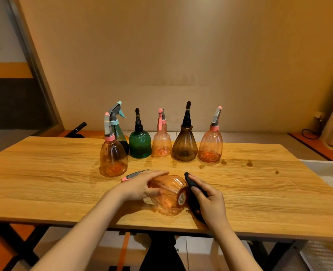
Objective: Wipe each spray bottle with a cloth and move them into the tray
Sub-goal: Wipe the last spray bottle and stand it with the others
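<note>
An orange ribbed spray bottle (169,196) lies tipped on its side near the table's front edge, its pink and grey nozzle pointing left. My left hand (142,185) grips its upper body. My right hand (210,202) holds a black cloth (193,194) pressed against the bottle's base. Several more spray bottles stand upright farther back: an orange one (113,157) at the left, a teal-topped one (118,132) behind it, a green one (140,144), a small pink one (162,142), a brown one (184,147) and an orange one (210,146) at the right.
The wooden table (54,182) carries a few dark wet spots (249,163) right of the row. A white tray (330,173) sits past the table's right edge. A plain wall stands behind the table.
</note>
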Tool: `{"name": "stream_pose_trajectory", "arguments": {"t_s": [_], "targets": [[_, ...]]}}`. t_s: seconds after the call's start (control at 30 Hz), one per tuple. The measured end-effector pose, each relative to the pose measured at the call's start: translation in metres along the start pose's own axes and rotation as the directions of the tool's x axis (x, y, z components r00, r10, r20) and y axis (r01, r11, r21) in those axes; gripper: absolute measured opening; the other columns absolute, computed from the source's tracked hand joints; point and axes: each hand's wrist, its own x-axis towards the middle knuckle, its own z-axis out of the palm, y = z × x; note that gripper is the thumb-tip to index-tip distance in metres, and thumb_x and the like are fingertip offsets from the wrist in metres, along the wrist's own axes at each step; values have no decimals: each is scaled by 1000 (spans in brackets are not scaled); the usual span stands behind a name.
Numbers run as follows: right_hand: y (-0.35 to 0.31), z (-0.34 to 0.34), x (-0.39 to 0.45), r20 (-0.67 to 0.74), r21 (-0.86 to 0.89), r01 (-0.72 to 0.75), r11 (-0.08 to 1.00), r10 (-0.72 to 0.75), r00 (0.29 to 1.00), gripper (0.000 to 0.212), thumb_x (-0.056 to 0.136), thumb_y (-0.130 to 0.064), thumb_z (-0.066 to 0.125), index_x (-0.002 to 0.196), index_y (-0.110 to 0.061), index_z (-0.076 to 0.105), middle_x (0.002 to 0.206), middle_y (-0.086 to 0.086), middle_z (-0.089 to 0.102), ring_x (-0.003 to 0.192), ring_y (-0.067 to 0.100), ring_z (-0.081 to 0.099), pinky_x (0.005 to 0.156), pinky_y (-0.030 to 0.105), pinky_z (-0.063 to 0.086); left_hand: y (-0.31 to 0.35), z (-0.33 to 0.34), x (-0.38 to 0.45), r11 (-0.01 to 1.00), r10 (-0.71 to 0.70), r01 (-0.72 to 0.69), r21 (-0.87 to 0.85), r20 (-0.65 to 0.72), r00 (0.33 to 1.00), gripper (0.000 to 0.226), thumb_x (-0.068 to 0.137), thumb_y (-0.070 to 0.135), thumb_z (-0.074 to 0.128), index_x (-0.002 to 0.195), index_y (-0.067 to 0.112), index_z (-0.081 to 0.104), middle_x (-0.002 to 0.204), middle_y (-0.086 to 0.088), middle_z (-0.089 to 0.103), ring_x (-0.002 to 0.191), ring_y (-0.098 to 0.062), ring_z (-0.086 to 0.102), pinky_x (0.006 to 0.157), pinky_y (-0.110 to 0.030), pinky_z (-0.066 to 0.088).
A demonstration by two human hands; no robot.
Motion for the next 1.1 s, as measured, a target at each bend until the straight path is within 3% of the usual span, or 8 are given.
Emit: {"name": "stream_pose_trajectory", "arguments": {"t_s": [0.1, 0.23, 0.4, 0.57, 0.73, 0.8, 0.97, 1.1], "targets": [[-1, 1, -1, -6, -30, 3, 1000, -3, 1000, 47, 85, 10, 56, 100, -34, 63, 108, -14, 63, 107, -10, 54, 87, 7, 41, 6, -11, 7, 989, -18, 0, 148, 118, 993, 91, 74, 37, 79, 148, 32, 25, 148, 4, 33, 136, -16, 31, 112, -31, 26], [0, 1, -1, -13, -48, -14, 999, 13, 1000, 45, 86, 9, 55, 103, -32, 64, 107, -18, 64, 105, -12, 54, 86, 6, 41, 10, -10, 12, 993, -31, 21, 117, 81, 996, 88, 68, 31, 85, 142, 26, 37, 136, 4, 43, 125, -13, 40, 106, -28, 34], [-2, -2, 0, -47, -3, -32, 999, 32, 998, 46, 86, 12, 53, 99, -29, 66, 105, -17, 65, 103, -10, 56, 83, 6, 42, 4, -4, 15, 995, -58, 50, 88, 86, 995, 67, 67, 39, 85, 124, 28, 52, 121, 4, 56, 111, -15, 53, 96, -34, 47], [-6, -5, 0, -98, 64, -56, 996, 62, 993, 40, 87, 10, 52, 99, -24, 69, 92, -26, 68, 97, -8, 60, 80, 9, 46, 7, -8, 14, 997, -51, 46, 59, 89, 995, 41, 74, 45, 77, 106, 27, 58, 94, 9, 56, 82, -2, 50, 65, -15, 39], [-18, -8, 4, -204, 126, -19, 992, 44, 978, 38, 89, 5, 53, 94, -29, 69, 90, -24, 69, 97, -3, 61, 82, 17, 48, -1, -4, 7, 972, 16, -46, -229, -132, 991, 86, 34, 90, 61, 97, 31, 59, 83, 10, 56, 67, 7, 51, 61, -9, 39], [-28, -5, 13, -177, 74, 49, 996, -35, 984, 41, 87, 9, 52, 101, -27, 65, 89, -24, 68, 93, -10, 60, 77, 8, 46, -4, 0, 6, 957, 47, -88, -277, -151, 987, 88, 34, 86, 66, 98, 27, 60, 82, 7, 57, 65, 9, 54, 59, -9, 41], [-36, 18, 19, 26, -180, 311, 933, -311, 950, 43, 81, 4, 58, 110, -26, 63, 115, -19, 61, 113, -5, 54, 94, 11, 40, -13, 3, 10, 907, 42, -136, -398, -236, 971, 89, 35, 86, 71, 97, 23, 62, 71, 6, 62, 67, -7, 59, 58, -23, 49], [-28, 17, 11, 31, -214, 358, 909, -360, 932, 41, 80, -5, 57, 117, -22, 61, 116, -36, 56, 115, -5, 52, 95, 11, 39, -13, 3, 7, 894, 65, -171, -414, -258, 964, 91, 34, 87, 69, 97, 22, 63, 66, 9, 60, 64, 0, 56, 57, -19, 45]]}}
